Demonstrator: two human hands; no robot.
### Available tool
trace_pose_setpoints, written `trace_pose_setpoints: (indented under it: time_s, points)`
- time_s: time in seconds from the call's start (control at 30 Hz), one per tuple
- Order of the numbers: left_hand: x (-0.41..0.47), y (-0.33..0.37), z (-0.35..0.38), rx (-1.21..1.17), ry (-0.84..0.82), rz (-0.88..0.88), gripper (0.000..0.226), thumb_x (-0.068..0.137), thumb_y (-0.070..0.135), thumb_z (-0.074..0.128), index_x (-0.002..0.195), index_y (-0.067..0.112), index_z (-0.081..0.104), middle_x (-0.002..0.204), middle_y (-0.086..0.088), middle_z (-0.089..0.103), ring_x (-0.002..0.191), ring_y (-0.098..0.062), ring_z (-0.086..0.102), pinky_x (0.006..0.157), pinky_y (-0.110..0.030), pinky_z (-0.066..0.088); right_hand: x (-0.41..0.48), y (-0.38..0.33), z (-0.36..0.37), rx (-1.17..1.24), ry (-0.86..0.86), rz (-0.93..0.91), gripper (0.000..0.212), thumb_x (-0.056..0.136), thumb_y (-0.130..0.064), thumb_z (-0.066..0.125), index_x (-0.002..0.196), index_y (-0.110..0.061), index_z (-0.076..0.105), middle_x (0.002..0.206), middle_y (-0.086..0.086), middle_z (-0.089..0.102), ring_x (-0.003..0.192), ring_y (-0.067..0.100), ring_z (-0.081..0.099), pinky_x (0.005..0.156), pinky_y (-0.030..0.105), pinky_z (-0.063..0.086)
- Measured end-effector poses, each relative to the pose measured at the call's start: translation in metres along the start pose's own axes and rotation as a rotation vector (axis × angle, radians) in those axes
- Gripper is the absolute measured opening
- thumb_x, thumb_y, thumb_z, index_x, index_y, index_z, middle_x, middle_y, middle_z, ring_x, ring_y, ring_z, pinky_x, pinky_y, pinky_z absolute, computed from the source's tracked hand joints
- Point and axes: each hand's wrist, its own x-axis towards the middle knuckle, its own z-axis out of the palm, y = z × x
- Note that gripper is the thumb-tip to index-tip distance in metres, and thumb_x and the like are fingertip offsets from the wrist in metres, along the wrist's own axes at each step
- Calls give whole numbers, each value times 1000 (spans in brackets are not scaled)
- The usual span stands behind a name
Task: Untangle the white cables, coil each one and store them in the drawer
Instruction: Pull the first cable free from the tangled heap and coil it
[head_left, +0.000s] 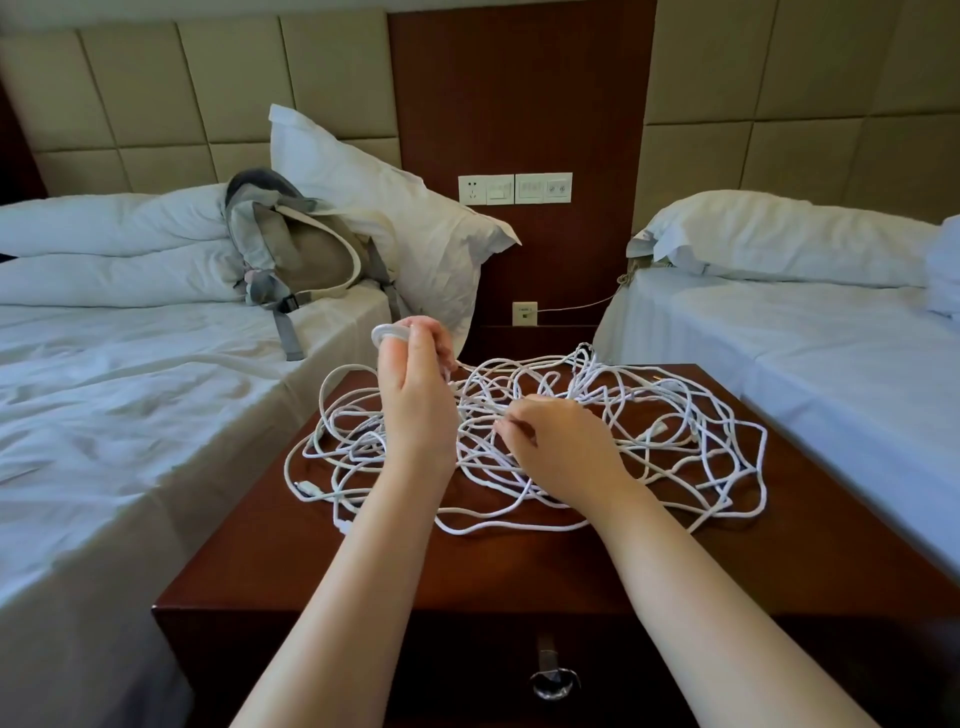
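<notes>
**Tangle of white cables** (675, 431): spread loose over the top of the nightstand (519, 566), mostly toward its rear and right side. Several plug ends visible among the loops; number of cables not countable.

**Small coil of white cable** (388, 332): held above the nightstand's rear-left corner, gripped in the curled fingers of the left hand (415, 384). Raised, presumably, to keep wound turns clear of the heap, with one strand trailing down into it.

**Right hand** (563, 441): low over the nightstand's middle, fingertips pinching a strand in the tangle. Likely freeing or feeding slack for the coil.

**Drawer** (457, 670): in the nightstand's front, closed, round metal knob (553, 683) at centre. Contents hidden.

**Surroundings:**
- backpack (306, 254) and pillow (405, 208) on the bed left of the nightstand
- second bed to its right
- socket plate (514, 188) on the wall panel behind it
- thin cord (576, 305) from a low outlet toward the right-hand bed

**Obstructions:** crossing loops around the pinched strand, liable to snag and drag along; both forearms above the drawer front.
</notes>
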Motion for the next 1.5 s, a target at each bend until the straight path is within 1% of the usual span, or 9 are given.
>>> trace_pose_setpoints:
  time_s: [0.1, 0.33, 0.53, 0.63, 0.77, 0.87, 1.03, 1.2, 1.5]
  points:
    - [-3, 0, 4, 163, 44, 111, 17, 87, 23, 36, 75, 18, 48, 72, -1, 46, 63, -9, 40, 60, -18, 35, 2, 0, 3, -41, 72, 19, 34, 95, -22, 45, 62, -18, 40, 57, -7, 40, 56, 12, 44, 53, 25, 36]
    - [3, 5, -5, 295, 192, 347, 19, 94, 12, 31, 80, 17, 43, 72, 3, 44, 59, 4, 44, 61, -11, 36, 2, 20, -7, -41, 142, 188, 25, 95, -23, 45, 71, -17, 50, 65, -6, 53, 58, 14, 46, 50, 26, 30]
    - [3, -5, -17, 698, 169, 259, 21, 99, 7, 33, 84, 5, 48, 79, -8, 51, 66, -5, 44, 59, -7, 34, 0, 22, -5, -37, 138, 185, 24, 97, -27, 45, 77, -21, 56, 81, -8, 59, 71, 13, 51, 55, 25, 37]
    - [1, -5, -19, 947, 118, 259, 23, 99, 9, 35, 83, 2, 49, 69, -3, 48, 59, -7, 40, 52, -17, 29, -1, 20, -7, -24, 189, 138, 24, 98, -29, 46, 85, -16, 61, 76, -9, 53, 70, 12, 48, 54, 26, 35]
    - [0, -2, -19, 1279, -13, 155, 19, 97, 5, 38, 100, -8, 52, 91, -24, 60, 76, -33, 56, 60, -31, 38, -3, 19, -5, 28, 287, 81, 25, 98, -31, 46, 89, -16, 64, 79, -12, 49, 68, 9, 45, 50, 23, 30]
    - [-1, -2, -18, 1375, -136, 131, 15, 97, 5, 37, 95, -1, 50, 83, -13, 58, 66, -22, 48, 56, -28, 32, -1, 19, -3, 89, 385, 7, 31, 98, -33, 41, 95, -14, 66, 84, -8, 55, 68, 8, 49, 52, 16, 33]
    - [-2, -5, -17, 1130, -398, -34, 25, 99, 15, 37, 75, 10, 45, 70, -1, 47, 61, -12, 42, 59, -30, 34, 4, 16, -4, 344, 497, -13, 38, 94, -35, 31, 95, -12, 62, 77, -7, 56, 62, 7, 56, 57, 13, 41]
    - [-11, 5, -10, 771, -658, -350, 47, 100, 32, 34, 64, 9, 52, 37, 8, 37, 38, -7, 32, 46, -21, 30, 5, 17, -6, 432, 530, 47, 29, 95, -23, 35, 97, -12, 62, 79, -1, 62, 67, 9, 60, 58, 14, 42]
    - [-22, 19, 4, 430, -1018, -503, 42, 96, 23, 38, 57, 8, 46, 42, -4, 28, 41, -16, 25, 46, -23, 29, 4, 17, -7, 443, 390, 120, 30, 92, -27, 30, 87, -17, 57, 78, -8, 54, 69, 3, 48, 60, 20, 36]
